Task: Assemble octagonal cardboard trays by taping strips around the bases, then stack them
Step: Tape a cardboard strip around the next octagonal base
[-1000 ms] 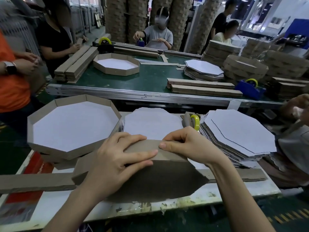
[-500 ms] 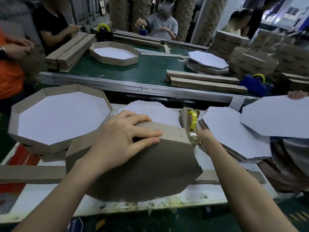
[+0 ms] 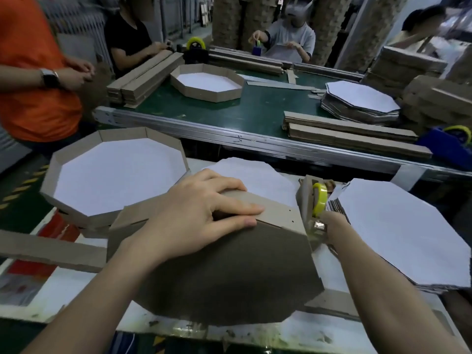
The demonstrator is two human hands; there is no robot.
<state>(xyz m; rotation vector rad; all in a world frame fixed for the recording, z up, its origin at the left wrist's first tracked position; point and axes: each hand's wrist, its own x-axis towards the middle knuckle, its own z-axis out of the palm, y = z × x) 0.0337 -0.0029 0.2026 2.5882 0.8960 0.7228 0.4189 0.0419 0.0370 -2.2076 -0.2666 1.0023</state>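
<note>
On the near table (image 3: 63, 297), left hand (image 3: 199, 215) lies flat, fingers straight, pressing strip (image 3: 277, 212) onto upturned base (image 3: 229, 277). Right hand (image 3: 334, 228) reaches the tape dispenser (image 3: 310, 200); its grip cannot be told.

tape dispenser (image 3: 310, 200) between tray (image 3: 224, 277) and base stack (image 3: 398, 231)

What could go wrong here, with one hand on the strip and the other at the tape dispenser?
1. Only the left hand presses the strip against the upturned base; if it slips, the strip may spring away before any tape lands.
2. The right hand reaches the tape dispenser, which stands beside the stack of bases; a hard tug might tip it.
</note>
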